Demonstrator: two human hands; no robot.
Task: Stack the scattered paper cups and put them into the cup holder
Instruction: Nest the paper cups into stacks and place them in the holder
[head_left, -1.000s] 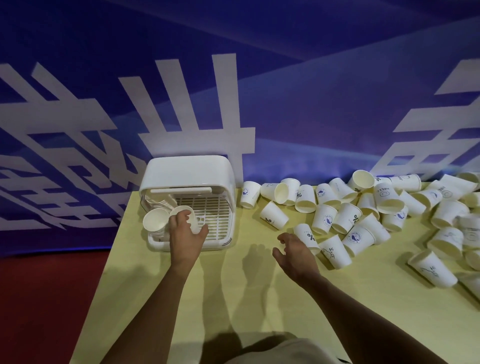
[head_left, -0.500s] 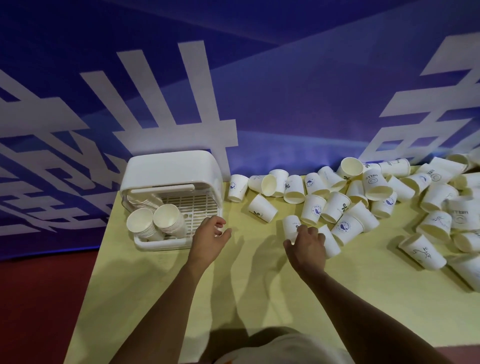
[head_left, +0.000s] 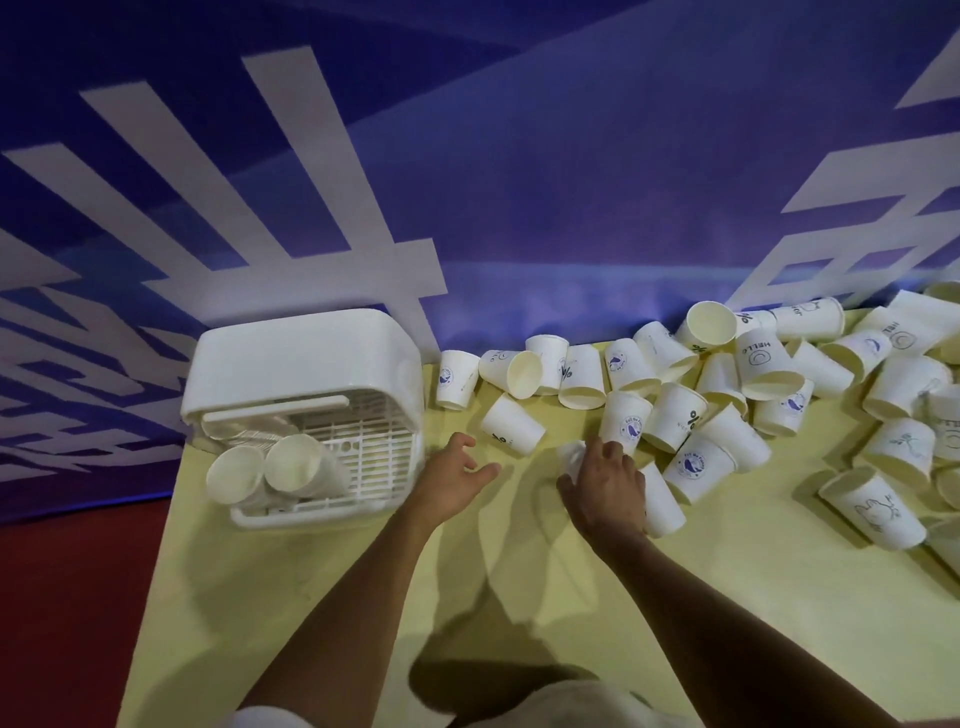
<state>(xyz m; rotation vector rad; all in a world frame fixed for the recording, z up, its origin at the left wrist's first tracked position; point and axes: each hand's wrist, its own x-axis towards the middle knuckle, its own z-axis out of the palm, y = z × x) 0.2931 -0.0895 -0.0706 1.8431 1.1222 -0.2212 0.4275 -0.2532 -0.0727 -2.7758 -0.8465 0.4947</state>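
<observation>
A white plastic cup holder (head_left: 306, 358) stands at the table's far left, its lid raised. Two stacks of cups (head_left: 280, 470) lie inside it, mouths facing me. Several white paper cups (head_left: 675, 421) lie scattered over the table's middle and right. My right hand (head_left: 605, 486) grips one blurred cup (head_left: 571, 454) at the near edge of the pile, fingers curled over it. My left hand (head_left: 457, 475) hovers empty just right of the holder, fingers spread, close to a single tipped cup (head_left: 511, 423).
The yellow table (head_left: 519, 597) runs along a blue banner wall with white lettering (head_left: 363, 234). Red floor (head_left: 67, 597) shows past the table's left edge. Bare tabletop lies between my forearms and near the front edge.
My left hand let go of the stack in the holder and drew back to the right. My right hand reached forward and closed on a cup at the pile's edge.
</observation>
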